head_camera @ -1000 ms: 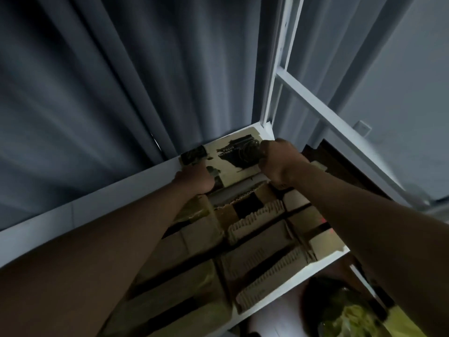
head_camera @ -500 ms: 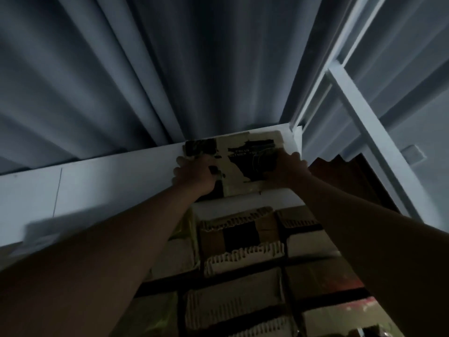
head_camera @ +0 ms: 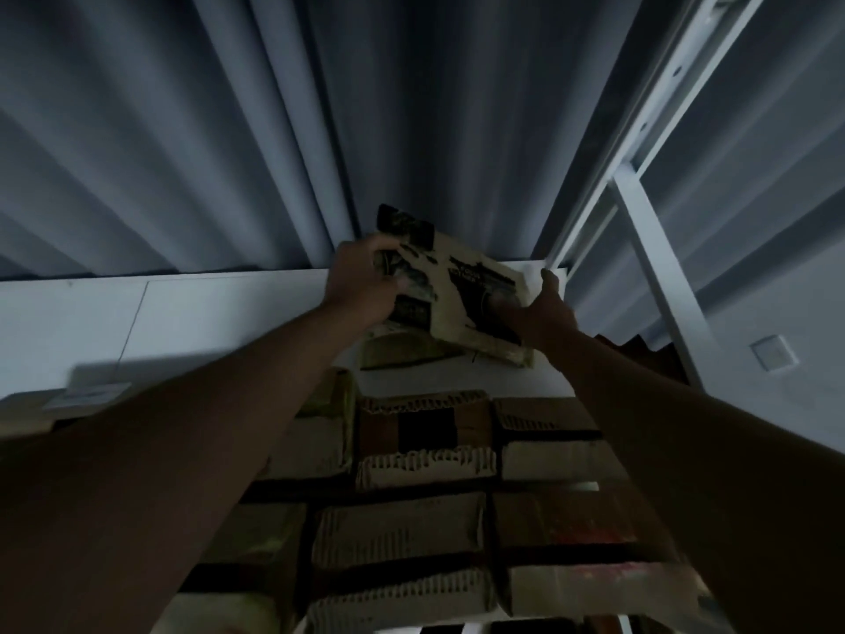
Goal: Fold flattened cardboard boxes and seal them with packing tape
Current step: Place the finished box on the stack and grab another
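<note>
At the left, the left hand (head_camera: 366, 286) gripped the upper left end of a printed cardboard box (head_camera: 462, 299), its fingers (head_camera: 398, 281) curled over the dark printed face. The box hung tilted, its far left corner raised, just above the far right corner of the white shelf (head_camera: 183, 322), beside the upright white frame (head_camera: 649, 212). Under its near edge lay another flat piece of cardboard (head_camera: 402, 354). To the right, the right hand (head_camera: 539, 308) held the box's lower right end, thumb up along the edge; whether its fingers wrapped underneath could not be told. Rows of stacked cardboard boxes (head_camera: 425, 446) stood below.

To do this well, both hands should probably lift evenly and draw the box clear of the frame without dragging the piece beneath. Dark lettering showed on the box face, too blurred to read.
</note>
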